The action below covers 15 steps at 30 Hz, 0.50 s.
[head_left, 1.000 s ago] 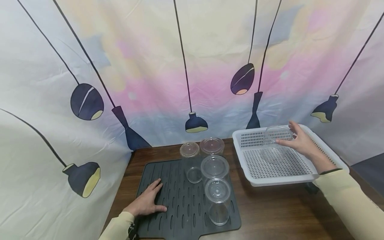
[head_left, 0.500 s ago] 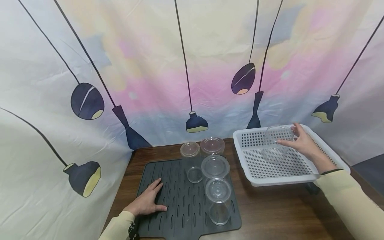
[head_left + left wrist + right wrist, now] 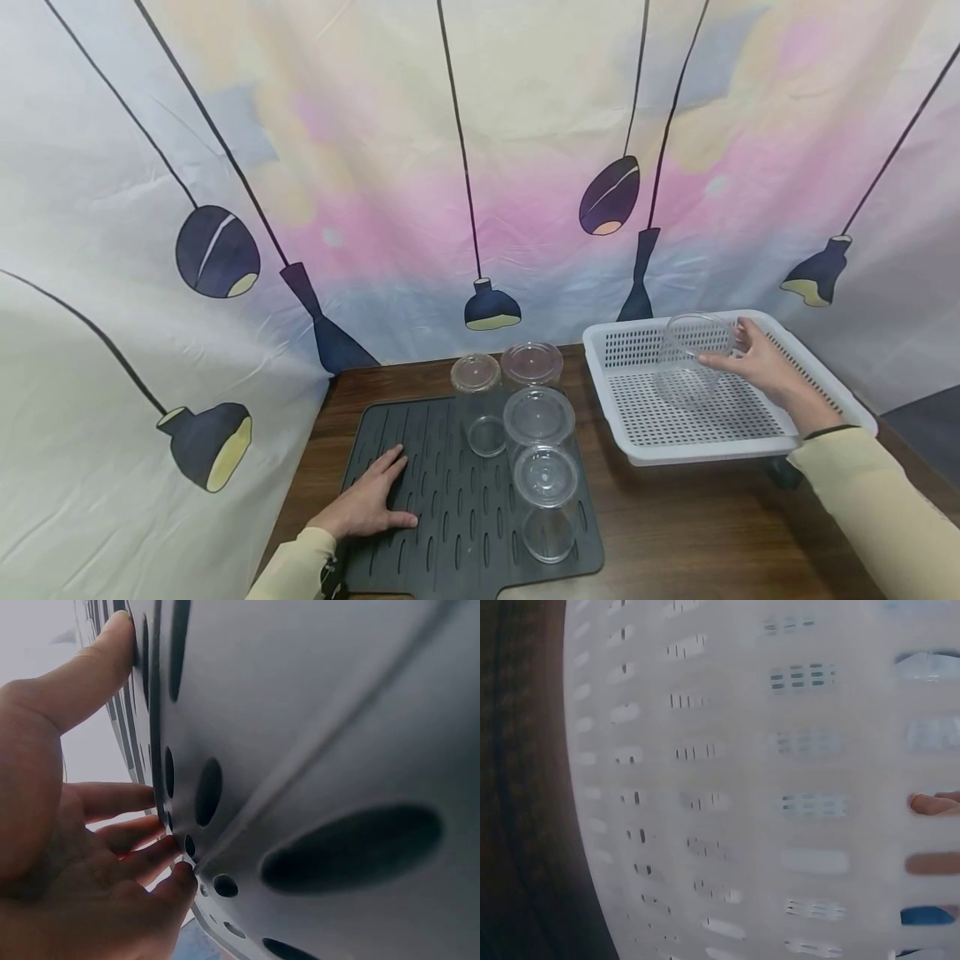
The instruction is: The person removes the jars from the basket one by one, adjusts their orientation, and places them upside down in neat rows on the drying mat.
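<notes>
In the head view my right hand is at the right side of a clear cup in the white basket. Its thumb overlaps the cup's side and its fingers are near the rim, loosely spread. My left hand rests with spread fingers on the left part of a dark grey slotted mat. The left wrist view has those fingertips against the mat's edge. Through the basket's slots, a bit of my right fingers shows in the right wrist view.
On the mat's right half and back edge stand several clear cups: a front one, a wide one, a tall one and a rear one. The wooden table meets a printed curtain behind.
My right hand's thumb and fingers have drawn back slightly rightward from the cup, and the fingers have dropped a little. The cup stays in the basket. My left hand is still.
</notes>
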### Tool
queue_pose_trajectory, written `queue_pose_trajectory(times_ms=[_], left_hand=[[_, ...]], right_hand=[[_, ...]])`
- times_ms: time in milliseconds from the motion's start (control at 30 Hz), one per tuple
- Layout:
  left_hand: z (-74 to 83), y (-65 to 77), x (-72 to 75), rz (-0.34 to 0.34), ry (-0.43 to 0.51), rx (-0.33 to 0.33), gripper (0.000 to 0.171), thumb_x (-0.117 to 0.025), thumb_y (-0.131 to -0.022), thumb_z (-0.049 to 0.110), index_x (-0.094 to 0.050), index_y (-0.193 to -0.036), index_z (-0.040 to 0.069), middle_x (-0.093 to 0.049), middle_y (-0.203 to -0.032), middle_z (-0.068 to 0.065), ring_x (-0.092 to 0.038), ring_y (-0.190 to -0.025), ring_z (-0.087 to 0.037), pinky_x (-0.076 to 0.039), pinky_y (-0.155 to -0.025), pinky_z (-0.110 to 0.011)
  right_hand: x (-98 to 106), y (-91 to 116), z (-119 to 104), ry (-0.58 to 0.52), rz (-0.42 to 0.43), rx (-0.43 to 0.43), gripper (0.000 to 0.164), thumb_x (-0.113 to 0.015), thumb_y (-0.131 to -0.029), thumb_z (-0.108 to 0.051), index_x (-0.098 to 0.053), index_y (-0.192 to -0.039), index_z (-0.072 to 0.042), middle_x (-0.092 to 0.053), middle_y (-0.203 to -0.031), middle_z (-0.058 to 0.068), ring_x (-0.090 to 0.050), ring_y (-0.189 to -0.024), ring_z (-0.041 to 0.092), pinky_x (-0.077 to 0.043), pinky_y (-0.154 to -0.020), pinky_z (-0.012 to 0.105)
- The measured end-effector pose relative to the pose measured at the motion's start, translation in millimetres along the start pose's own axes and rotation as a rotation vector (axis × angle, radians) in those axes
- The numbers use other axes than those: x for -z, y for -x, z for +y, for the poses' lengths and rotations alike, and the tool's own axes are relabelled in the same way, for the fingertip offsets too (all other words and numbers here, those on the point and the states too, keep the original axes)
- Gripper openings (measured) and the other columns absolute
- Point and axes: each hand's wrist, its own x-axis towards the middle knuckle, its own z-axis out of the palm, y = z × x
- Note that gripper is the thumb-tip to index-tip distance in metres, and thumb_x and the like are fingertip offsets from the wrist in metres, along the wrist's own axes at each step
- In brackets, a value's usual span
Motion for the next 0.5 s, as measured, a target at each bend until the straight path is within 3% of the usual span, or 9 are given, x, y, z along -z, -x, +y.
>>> queue_pose_trajectory(times_ms=[300,500], left_hand=[[-1.1,-0.4,-1.1,0.002,-0.003,0.007,0.103,-0.081,-0.071,0.055,-0.039,-0.148,0.000,-0.021,-0.160,-0.017,-0.023,-0.145,-0.042,-0.033,-0.108,-0.061],[-1.1,-1.1,-0.9,0.004,-0.007,0.005,0.104,-0.081,-0.071,0.056,-0.038,-0.148,0.000,-0.021,-0.160,-0.017,-0.023,-0.146,-0.042,-0.033,-0.109,-0.060]], right_hand=[[-2.8,-2.0,0.4,0.020,-0.020,-0.046,0.123,-0.072,-0.083,-0.054,0.014,-0.153,0.000,0.002,-0.154,0.040,-0.006,-0.138,0.061,-0.018,-0.102,0.077],[-7.2,-2.0,1.8,0.020,-0.033,-0.012,0.115,-0.074,-0.083,-0.050,0.000,-0.155,0.000,-0.013,-0.153,0.038,-0.013,-0.138,0.060,-0.020,-0.101,0.078]])
